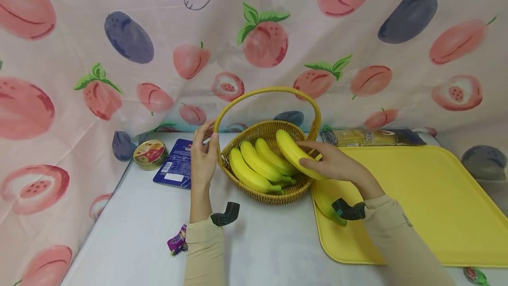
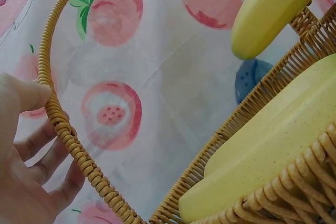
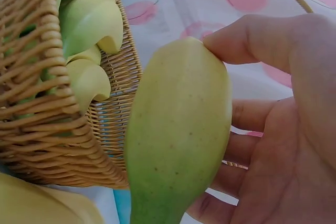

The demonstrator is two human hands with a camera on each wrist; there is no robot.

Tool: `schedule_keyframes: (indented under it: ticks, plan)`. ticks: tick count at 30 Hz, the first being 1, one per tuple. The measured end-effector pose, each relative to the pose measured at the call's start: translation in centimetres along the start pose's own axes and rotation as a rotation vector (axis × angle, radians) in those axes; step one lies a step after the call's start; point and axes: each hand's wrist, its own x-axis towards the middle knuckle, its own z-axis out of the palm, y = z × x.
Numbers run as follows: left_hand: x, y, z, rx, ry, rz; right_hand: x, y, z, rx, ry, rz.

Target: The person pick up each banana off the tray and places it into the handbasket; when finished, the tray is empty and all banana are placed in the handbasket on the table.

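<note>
A woven yellow basket with a tall arched handle stands in the middle, and three bananas lie side by side inside it. My left hand holds the handle's left side, thumb on one face and fingers behind, as the left wrist view shows. Between the thumb and fingers of my right hand is another banana, tilted over the basket's right rim. One more banana lies at the left edge of the yellow tray, partly hidden under the right wrist's camera.
Left of the basket are a round tin and a blue pouch. A purple wrapped candy lies near the left sleeve. Behind the tray is a long packet; a small wrapped candy sits at front right. A fruit-print cloth hangs behind.
</note>
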Motion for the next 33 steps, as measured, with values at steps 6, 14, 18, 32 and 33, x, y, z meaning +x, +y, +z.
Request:
schedule_keyframes:
  ticks: [6, 14, 18, 32, 33]
  plan:
    - [0.0, 0.0, 0.0, 0.008, -0.004, 0.011, 1.6, -0.7, -0.4, -0.061, -0.035, -0.003]
    - [-0.1, 0.0, -0.2, 0.013, 0.005, 0.010, 3.3, -1.2, -0.3, -0.071, -0.087, -0.001]
    - [-0.2, 0.0, -0.2, 0.011, 0.003, 0.001, 4.2, -1.2, -0.1, -0.054, -0.105, 0.008]
    - [0.0, -0.3, -0.1, 0.008, -0.008, 0.015, 7.5, -0.9, 1.4, -0.059, -0.173, 0.029]
    - [0.0, -0.3, -0.1, 0.009, -0.009, 0.017, 7.8, -0.9, 1.5, -0.067, -0.179, 0.032]
